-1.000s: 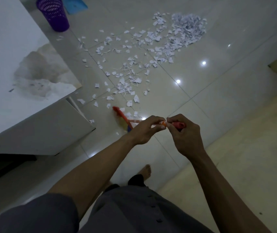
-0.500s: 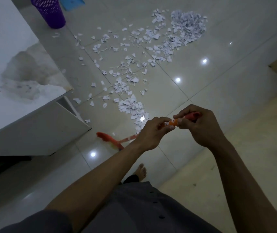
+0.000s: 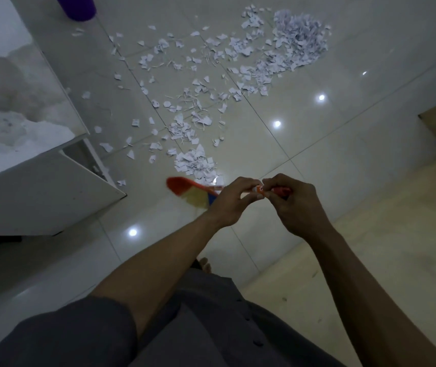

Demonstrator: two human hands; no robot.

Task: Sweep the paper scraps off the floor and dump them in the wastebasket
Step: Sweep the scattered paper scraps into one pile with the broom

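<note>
Both hands hold a broom by its orange handle. My left hand (image 3: 231, 201) grips lower on the handle, my right hand (image 3: 296, 205) grips the red top end. The broom head (image 3: 185, 190), orange with pale bristles, is blurred just above the floor, right below a small heap of white paper scraps (image 3: 194, 162). More scraps trail up the tiles to a big pile (image 3: 299, 43) at the top right. Only the base of the purple wastebasket (image 3: 79, 7) shows at the top left edge.
A white cabinet or table (image 3: 39, 186) with a stained top fills the left side, its corner close to the broom head. A beige mat or raised floor (image 3: 383, 234) lies to the right. My bare foot (image 3: 203, 263) shows below my hands. Ceiling lights reflect on the glossy tiles.
The broom head swung back left and toward me half a second ago, and now sits forward again by the near heap. Scraps have gathered into a small heap. The view tilted down, cutting off the wastebasket.
</note>
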